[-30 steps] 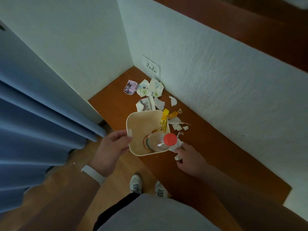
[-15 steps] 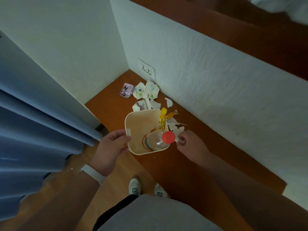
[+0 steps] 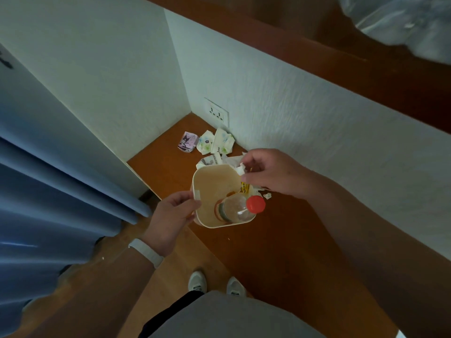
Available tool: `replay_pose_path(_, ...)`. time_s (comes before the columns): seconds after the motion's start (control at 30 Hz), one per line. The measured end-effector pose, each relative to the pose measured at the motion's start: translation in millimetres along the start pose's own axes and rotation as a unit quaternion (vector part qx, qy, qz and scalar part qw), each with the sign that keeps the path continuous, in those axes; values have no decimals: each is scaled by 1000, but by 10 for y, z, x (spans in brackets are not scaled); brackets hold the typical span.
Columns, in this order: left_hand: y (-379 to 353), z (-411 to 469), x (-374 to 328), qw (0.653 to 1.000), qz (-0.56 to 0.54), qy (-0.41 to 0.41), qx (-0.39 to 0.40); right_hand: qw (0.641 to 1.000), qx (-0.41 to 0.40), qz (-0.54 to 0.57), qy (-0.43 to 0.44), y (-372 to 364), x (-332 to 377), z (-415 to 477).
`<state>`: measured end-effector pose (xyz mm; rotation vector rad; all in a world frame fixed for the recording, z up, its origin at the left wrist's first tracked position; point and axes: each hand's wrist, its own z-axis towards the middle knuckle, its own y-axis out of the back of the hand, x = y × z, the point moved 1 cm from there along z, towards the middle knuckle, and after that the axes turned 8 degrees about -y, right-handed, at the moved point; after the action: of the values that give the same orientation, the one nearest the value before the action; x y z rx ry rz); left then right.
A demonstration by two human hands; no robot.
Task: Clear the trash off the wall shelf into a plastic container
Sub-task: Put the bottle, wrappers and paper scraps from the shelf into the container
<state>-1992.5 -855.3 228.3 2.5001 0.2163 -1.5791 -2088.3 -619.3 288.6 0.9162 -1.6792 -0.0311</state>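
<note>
Wall shelf [image 3: 280, 240]: trash is bunched at the far corner, under the socket. Plastic container [image 3: 214, 186] is held at the shelf's near-left edge, presumably so scraps drop straight in; left hand [image 3: 170, 220] is clamped on its left rim. Red-capped bottle [image 3: 238, 208] is already lying inside. White paper scrap [image 3: 240, 170] is pinched by right hand [image 3: 273, 174] over the far-right rim. Yellow wrapper is mostly hidden under that hand.

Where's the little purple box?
The purple box sits at the far corner of the shelf, left of the crumpled wrappers, below the wall socket.
</note>
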Motion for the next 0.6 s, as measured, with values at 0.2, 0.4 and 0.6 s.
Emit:
replay_pose_path(0.2, 10, 15, -11, 1000, -6, -3, 7, 996, 85, -41, 3, -114, 62, 145)
replay_pose_path(0.4, 104, 72, 45, 1000, -6, 6, -7, 999, 15, 29, -2, -69, -81, 177)
replay_pose_path(0.6, 115, 125, 70, 1000, -15, 14, -21, 987, -96, -98, -82, -63, -739, 327)
